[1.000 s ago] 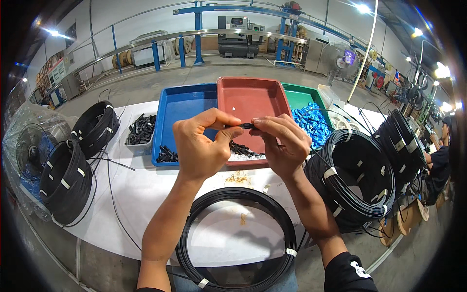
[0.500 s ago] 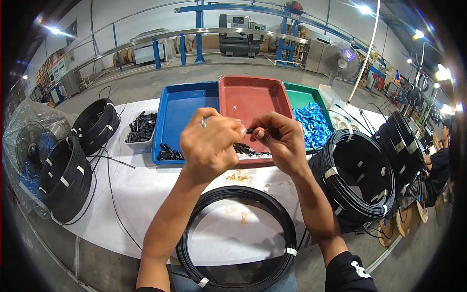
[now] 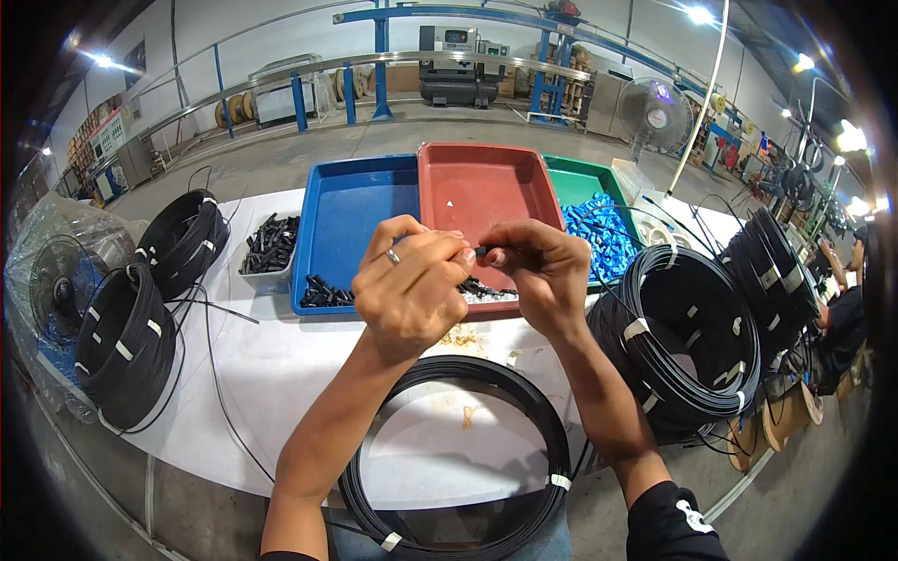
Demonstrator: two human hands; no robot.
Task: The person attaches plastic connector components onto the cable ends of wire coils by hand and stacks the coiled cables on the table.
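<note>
Both hands are raised over the front of the red tray, their fingertips meeting at a small black cylindrical piece (image 3: 483,251). My left hand (image 3: 408,285), with a ring on one finger, is closed on one end of it. Thumb and fingers of my right hand (image 3: 543,276) pinch the other end. Most of the piece is hidden by the fingers. Beneath my forearms lies a coil of black cable (image 3: 552,421), bound with white tape, partly on the table's front edge and over my lap.
A blue tray (image 3: 360,201) and the red tray (image 3: 482,178) hold small parts. The green tray (image 3: 571,178) holds blue connectors (image 3: 601,234). A white bin (image 3: 271,265) contains black pieces. Cable coils stand at left (image 3: 126,346) and right (image 3: 692,337). Another person (image 3: 845,318) is at far right.
My left hand has turned slightly and shifted a little to the right, its fingers closer around the piece. My right hand's fingers have curled slightly; the coil stays put.
</note>
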